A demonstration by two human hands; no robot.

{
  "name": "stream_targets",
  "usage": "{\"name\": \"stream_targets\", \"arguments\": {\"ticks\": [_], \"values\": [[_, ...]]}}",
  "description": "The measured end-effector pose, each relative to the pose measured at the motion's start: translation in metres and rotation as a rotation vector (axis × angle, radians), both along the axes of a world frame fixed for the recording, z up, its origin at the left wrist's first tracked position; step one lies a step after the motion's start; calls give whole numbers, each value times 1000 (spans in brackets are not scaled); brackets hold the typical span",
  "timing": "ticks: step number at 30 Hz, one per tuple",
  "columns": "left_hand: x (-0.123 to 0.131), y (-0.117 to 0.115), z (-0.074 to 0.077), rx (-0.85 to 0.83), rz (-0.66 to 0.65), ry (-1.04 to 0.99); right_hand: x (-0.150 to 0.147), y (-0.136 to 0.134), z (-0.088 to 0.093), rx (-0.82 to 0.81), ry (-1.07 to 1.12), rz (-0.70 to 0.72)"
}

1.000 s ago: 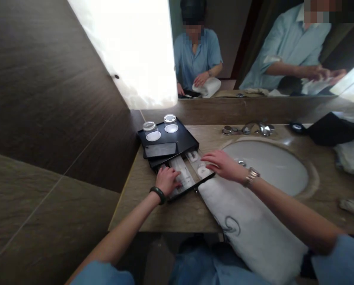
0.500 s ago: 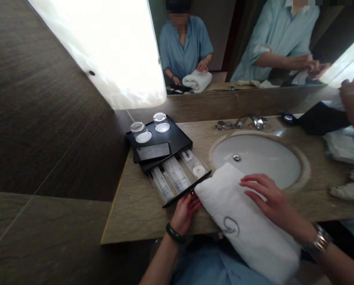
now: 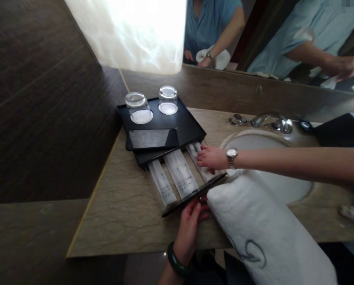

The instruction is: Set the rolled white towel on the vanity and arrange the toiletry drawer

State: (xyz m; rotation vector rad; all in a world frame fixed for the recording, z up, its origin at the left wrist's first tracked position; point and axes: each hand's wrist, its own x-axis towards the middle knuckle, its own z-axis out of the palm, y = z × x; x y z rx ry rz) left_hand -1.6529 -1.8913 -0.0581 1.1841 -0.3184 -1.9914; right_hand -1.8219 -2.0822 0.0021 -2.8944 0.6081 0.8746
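Note:
A black amenity box [image 3: 165, 122] stands on the stone counter with its drawer [image 3: 191, 196] pulled out toward me. Several white packets [image 3: 179, 178] lie in the drawer's compartments. My left hand [image 3: 191, 219], with a green bangle on the wrist, holds the drawer's front edge, fingers curled on it. My right hand [image 3: 211, 157], with a watch, reaches across into the rightmost compartment, its fingers closed on a small white item there that I cannot make out. A rolled white towel [image 3: 262, 229] with a grey monogram lies just right of the drawer.
Two upturned glasses [image 3: 167, 99] and a dark phone [image 3: 151, 138] sit on the box's top. The sink [image 3: 283, 186] and tap [image 3: 268, 120] are to the right. A dark wall is on the left, a mirror behind. Another person's hands and white cloths show at the far right.
My right hand left the towel and went into the drawer's right compartment. My left hand stayed at the drawer's front edge. The view moved closer and lower.

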Motion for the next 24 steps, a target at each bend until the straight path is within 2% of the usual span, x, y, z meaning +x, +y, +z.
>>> {"name": "stream_targets", "arguments": {"ticks": [9,14,16,18,20,22,24], "values": [[1,0,-1,11,-19,-4,3,3,8,38,39,-54],[1,-2,-1,28,-3,-4,3,10,6,15,-14,-65],[1,-2,-1,50,6,-6,2,8,12,22,-19,-73],[2,-2,1,72,7,-8,-2,7,27,17,-94,-135],[2,-4,5,80,6,-18,-13,14,52,-22,-269,-251],[2,-9,11,60,10,-46,-32,33,79,-83,-475,-390],[3,-20,17,11,7,-87,-57,67,99,-147,-631,-537]]}}
